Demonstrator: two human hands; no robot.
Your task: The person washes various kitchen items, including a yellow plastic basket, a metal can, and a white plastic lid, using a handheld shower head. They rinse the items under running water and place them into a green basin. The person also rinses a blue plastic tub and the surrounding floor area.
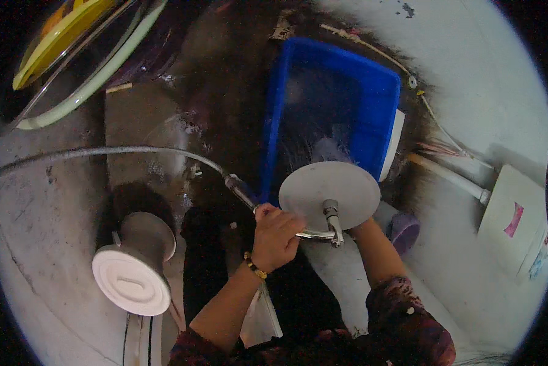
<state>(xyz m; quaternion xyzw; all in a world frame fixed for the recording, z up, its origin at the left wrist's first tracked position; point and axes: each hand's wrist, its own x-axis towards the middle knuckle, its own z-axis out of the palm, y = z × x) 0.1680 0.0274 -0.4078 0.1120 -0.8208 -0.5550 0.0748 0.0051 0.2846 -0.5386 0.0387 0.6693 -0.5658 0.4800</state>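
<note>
A lidded white bin is at lower left, a yellow basin at upper left, a purple container and pink-patched pale box at right.

The shower head is over the near end of the tub; the lidded container stands at left, beyond it the hose

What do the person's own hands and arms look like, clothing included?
The left hand is ungloved, with a dark and gold-coloured bracelet at its wrist. Both forearms are bare below dark sleeves; the right sleeve shows a reddish pattern. The right hand is hidden behind the round shower head.
</note>
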